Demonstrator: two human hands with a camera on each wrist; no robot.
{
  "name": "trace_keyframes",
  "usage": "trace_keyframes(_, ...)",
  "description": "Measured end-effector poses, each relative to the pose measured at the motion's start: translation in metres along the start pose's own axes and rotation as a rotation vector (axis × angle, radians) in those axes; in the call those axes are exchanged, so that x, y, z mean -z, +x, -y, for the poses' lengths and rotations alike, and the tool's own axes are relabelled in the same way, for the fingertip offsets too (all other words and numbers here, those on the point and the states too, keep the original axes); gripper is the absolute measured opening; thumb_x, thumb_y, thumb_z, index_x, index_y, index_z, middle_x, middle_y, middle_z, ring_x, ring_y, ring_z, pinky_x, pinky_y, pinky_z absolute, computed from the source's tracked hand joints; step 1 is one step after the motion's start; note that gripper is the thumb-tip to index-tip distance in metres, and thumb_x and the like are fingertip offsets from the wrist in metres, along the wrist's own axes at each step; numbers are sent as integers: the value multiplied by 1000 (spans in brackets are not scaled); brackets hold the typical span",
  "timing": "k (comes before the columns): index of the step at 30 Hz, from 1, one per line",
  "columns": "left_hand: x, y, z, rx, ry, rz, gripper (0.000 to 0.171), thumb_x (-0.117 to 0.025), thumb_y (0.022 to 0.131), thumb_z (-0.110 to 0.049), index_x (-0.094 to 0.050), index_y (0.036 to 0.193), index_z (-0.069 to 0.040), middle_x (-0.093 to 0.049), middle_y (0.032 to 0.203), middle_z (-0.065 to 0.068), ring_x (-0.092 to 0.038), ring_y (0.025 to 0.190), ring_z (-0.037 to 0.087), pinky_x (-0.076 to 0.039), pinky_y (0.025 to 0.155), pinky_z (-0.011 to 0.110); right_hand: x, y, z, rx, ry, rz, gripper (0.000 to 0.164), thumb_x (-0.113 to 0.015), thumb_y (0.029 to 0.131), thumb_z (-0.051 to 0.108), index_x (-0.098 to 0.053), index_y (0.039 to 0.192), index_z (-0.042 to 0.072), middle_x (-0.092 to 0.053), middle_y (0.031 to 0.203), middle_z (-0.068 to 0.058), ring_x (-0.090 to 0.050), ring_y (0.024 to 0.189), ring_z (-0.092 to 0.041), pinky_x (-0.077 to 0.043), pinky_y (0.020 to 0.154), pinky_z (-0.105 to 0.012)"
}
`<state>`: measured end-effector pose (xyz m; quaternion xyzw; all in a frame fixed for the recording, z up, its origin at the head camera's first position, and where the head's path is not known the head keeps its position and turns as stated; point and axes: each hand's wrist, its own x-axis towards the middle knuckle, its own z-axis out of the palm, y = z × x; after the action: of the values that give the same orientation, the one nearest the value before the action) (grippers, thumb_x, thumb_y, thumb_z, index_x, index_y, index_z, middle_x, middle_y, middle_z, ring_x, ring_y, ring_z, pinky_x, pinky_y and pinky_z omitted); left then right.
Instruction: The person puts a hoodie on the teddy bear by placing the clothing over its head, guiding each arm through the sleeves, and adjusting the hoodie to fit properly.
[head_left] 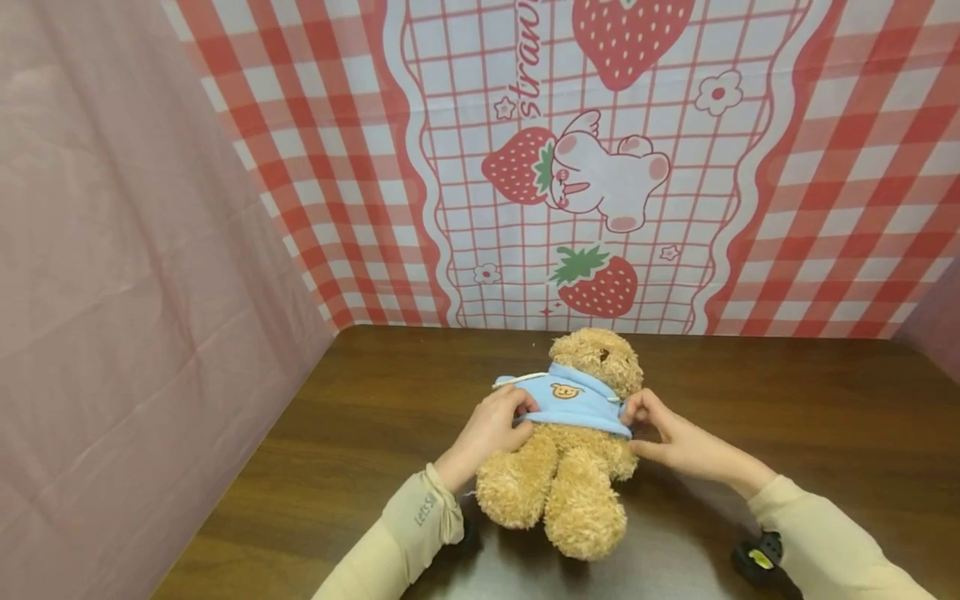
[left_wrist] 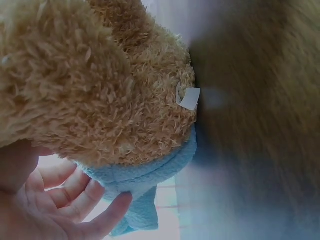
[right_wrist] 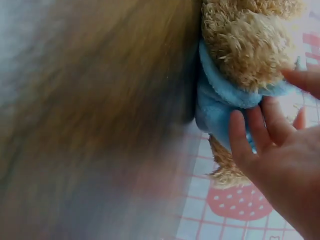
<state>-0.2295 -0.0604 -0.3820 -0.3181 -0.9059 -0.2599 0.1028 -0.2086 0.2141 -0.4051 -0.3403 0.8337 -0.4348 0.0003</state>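
Note:
A tan plush teddy bear (head_left: pixel 588 508) in a light blue hooded top (head_left: pixel 581 412) lies on its back, legs toward me. A small bear face marks the top's chest. My left hand (head_left: pixel 498 421) is at the top's lower hem on the left, fingers curled over the cloth and thumb just below. Its outer fingers touch the blue cloth (left_wrist: pixel 125 177) in the left wrist view. On the other side, my right hand (head_left: pixel 675 442) has its fingers against the blue sleeve (right_wrist: pixel 220 115), with the thumb apart, beside the paw fur (right_wrist: pixel 252 55).
The bear lies on a dark brown wooden table (head_left: pixel 360 450). Behind the table hangs a red-and-white checked cloth (head_left: pixel 360 167) with strawberry prints, and a pink curtain (head_left: pixel 135 250) is at left. A white tag (left_wrist: pixel 190 98) sticks out of the bear's side.

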Motion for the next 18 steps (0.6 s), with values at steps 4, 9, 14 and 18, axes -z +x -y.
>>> trace_keyframes(4,0,0,0,-2,-5,-9,12,-58,75,-4,-61,86,-9,-53,82,4,-49,71,14,-40,63,22,-3,-5,7,-28,-114,-2,55,-78,69,17,-32,98,5,-43,103,-5,-47,100,-7,-44,83,-25)
trace_keyframes(9,-1,0,0,-17,-2,-26,12,-58,74,-4,-61,85,-8,-53,81,4,-48,71,15,-40,63,22,-17,1,16,-62,-388,-194,51,-79,57,5,-39,89,10,-44,83,1,-44,73,-8,-38,61,-23)
trace_keyframes(14,-2,0,0,-10,-11,-18,13,-58,75,-5,-62,87,-8,-54,83,4,-50,72,15,-41,65,22,-25,4,21,-115,-477,-287,42,-72,59,1,-38,82,12,-38,63,4,-36,54,-7,-30,49,-21)
trace_keyframes(18,-2,0,-1,4,-13,-18,13,-58,75,-5,-62,87,-8,-55,83,4,-51,72,14,-42,65,22,-29,5,24,-147,-537,-310,38,-70,63,5,-37,80,12,-34,56,4,-34,49,-10,-29,46,-24)
